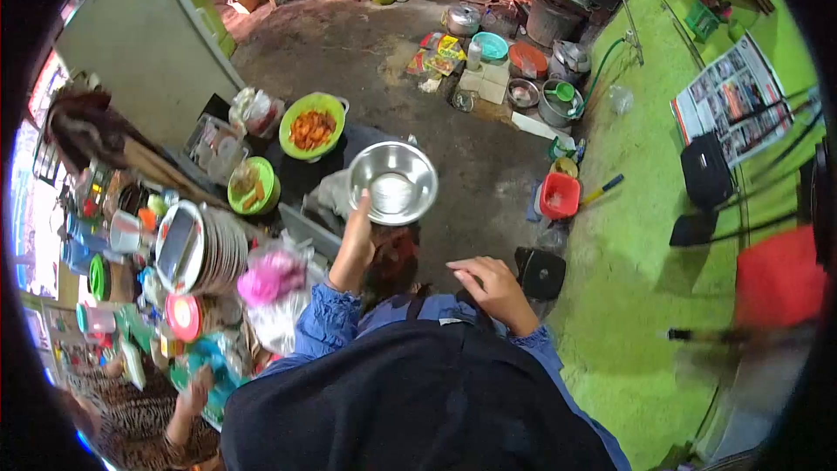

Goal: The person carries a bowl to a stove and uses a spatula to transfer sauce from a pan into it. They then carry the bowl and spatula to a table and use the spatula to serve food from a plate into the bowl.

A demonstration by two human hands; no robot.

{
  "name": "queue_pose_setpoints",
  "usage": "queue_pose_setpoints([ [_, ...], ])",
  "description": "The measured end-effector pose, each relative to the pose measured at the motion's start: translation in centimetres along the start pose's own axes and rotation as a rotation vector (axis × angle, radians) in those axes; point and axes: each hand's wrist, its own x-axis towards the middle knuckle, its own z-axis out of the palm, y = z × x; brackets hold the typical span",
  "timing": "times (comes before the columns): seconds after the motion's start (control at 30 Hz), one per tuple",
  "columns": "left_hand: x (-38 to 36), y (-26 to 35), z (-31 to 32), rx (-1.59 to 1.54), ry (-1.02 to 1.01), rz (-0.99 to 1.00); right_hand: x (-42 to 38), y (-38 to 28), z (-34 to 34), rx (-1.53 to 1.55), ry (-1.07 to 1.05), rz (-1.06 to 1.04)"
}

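Note:
A shiny metal bowl (393,183) is in my left hand (356,240), whose thumb lies over the near rim; the other fingers are hidden beneath it. The inside of the bowl shows no contents. To the right, my right hand (493,286) is in front of my body with its fingers stretched out and nothing in it. Beyond the bowl, to the left, a yellow-green basin (294,128) holds orange-red food. A smaller green bowl (271,185) with food pieces stands nearer the left side.
Stacked plates (222,249), a pink bag (272,277) and containers crowd the left. Another person (139,414) is at lower left. Pots, a turquoise basin (491,45) and a red basin (560,195) are on the floor by the green wall (610,296). A black stool-like object (542,274) stands right.

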Motion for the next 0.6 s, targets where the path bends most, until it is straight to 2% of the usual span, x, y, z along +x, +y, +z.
queue_pose_setpoints([
  [0.03,3.2,0.6,-0.3,-0.080,-0.028,0.021,1.6,2.6,-1.1,-0.083,0.019,0.050],
  [0.1,17.4,4.5,2.5,-0.202,0.102,0.049,11.2,13.5,-5.6,-0.192,0.010,0.171],
  [0.17,23.9,5.9,-0.2,-0.502,0.104,0.039,12.1,20.4,-6.7,-0.173,-0.065,0.359],
  [0.2,26.3,7.2,-0.7,-0.492,0.338,0.094,12.7,23.1,-7.7,-0.129,-0.114,0.465],
  [0.23,30.5,8.7,-2.8,-0.612,0.439,0.100,14.3,26.3,-9.4,-0.146,-0.142,0.514],
  [0.3,38.0,12.4,-4.9,-0.501,0.762,0.438,20.6,32.2,-14.4,-0.167,-0.171,0.545],
  [0.33,41.3,13.9,-6.6,-0.367,0.922,0.580,24.0,34.7,-17.0,-0.157,-0.252,0.625],
  [0.37,40.6,16.3,-4.8,-0.556,0.975,0.675,25.6,37.0,-18.9,-0.149,-0.332,0.706],
  [0.4,38.8,17.5,-3.2,-0.571,1.098,0.777,24.8,40.6,-18.8,-0.168,-0.403,0.650],
  [0.43,39.5,19.9,0.7,-0.579,1.102,0.782,27.9,43.7,-20.5,-0.173,-0.406,0.642],
  [0.5,46.5,26.8,9.7,-0.478,1.452,0.870,42.5,50.1,-27.3,-0.321,-0.538,0.541],
  [0.57,49.0,26.1,10.4,-0.372,1.287,0.700,53.3,48.7,-31.5,-0.436,-0.513,0.466],
  [0.6,51.7,23.8,6.3,-0.460,0.892,0.675,58.9,47.5,-33.5,-0.491,-0.470,0.430],
])
